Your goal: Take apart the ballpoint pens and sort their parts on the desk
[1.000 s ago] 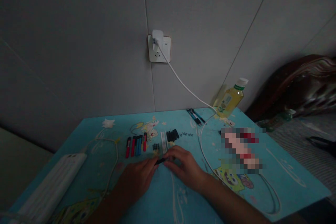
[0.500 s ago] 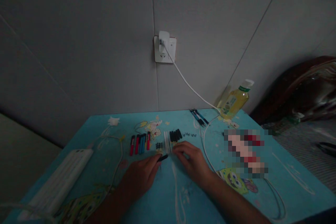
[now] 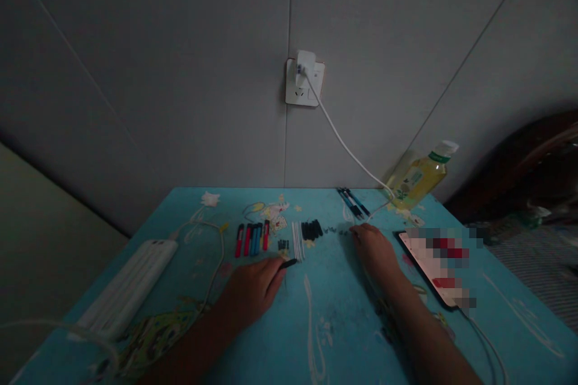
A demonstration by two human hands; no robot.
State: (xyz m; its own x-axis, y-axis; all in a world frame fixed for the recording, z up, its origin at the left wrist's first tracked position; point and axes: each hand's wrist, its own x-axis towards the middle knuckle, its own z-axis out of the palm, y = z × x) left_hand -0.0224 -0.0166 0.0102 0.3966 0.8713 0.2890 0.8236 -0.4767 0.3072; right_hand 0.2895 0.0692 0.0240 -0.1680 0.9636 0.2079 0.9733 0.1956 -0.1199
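Note:
My left hand (image 3: 255, 286) is closed on a short black pen piece (image 3: 288, 263), whose end sticks out past the fingertips to the right. Just behind it lie several thin white refills (image 3: 297, 240) side by side and a group of small dark parts (image 3: 283, 245). My right hand (image 3: 374, 249) rests on the table with its fingertips pinched together at the end of a row of tiny dark pieces (image 3: 332, 230); whatever is between them is too small to make out. Black tubular pen parts (image 3: 311, 230) lie between the refills and that row.
Red and blue pen barrels (image 3: 255, 239) lie left of the refills. Pens (image 3: 353, 203) lie near the back edge. A yellow drink bottle (image 3: 422, 175), a phone (image 3: 433, 271) and its cable are on the right; a white power strip (image 3: 126, 289) is on the left.
My right hand has moved right, from beside the refills to the row of tiny pieces. My left hand still holds the black pen piece. The view has shifted slightly left.

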